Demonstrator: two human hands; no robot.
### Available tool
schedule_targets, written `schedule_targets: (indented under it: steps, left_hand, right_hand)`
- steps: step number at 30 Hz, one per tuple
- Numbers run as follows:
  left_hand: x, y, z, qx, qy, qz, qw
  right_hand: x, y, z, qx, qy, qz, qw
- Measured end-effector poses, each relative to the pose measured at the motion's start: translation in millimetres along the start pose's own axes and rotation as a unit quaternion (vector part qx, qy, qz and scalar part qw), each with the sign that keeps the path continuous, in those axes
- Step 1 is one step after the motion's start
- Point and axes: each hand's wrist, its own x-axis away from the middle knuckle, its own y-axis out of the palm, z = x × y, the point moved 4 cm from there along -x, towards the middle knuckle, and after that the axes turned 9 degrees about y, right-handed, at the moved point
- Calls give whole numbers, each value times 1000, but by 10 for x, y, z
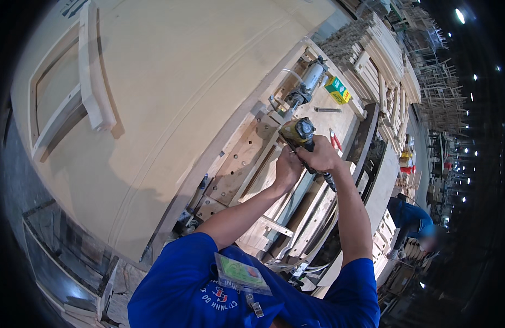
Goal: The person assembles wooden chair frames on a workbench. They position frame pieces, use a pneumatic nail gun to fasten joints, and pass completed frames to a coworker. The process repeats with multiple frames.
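Observation:
My right hand is wrapped round the grip of a yellow and black air driver, held over the wooden jig bench. A dark hose fitting sticks out below that hand. Close against the driver's front, my left hand has its fingers closed; what they pinch is hidden. Beneath both hands lie pale wooden rails in the jig. A drilled wooden block is just left of them, and a metal air cylinder is mounted beyond the driver.
Red-handled pliers, a metal strip and a green-yellow box lie on the bench. A wide pale tabletop at left bears a curved wooden frame. Stacked wooden slats stand far right; a person in blue bends beyond.

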Motion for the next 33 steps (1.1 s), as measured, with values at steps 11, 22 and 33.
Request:
schedule_targets:
  steps: [11, 22, 33]
  left_hand:
    - [34, -72, 150, -78, -25, -12, 997]
    - [1404, -794, 421, -298, -48, -117, 946]
    - [1894, -1262, 421, -264, -128, -124, 948]
  right_hand:
    - [75, 21, -65, -54, -14, 10, 998]
    - [1232, 836, -221, -149, -73, -123, 978]
    - [1486, 1270, -565, -79, -149, -187, 968]
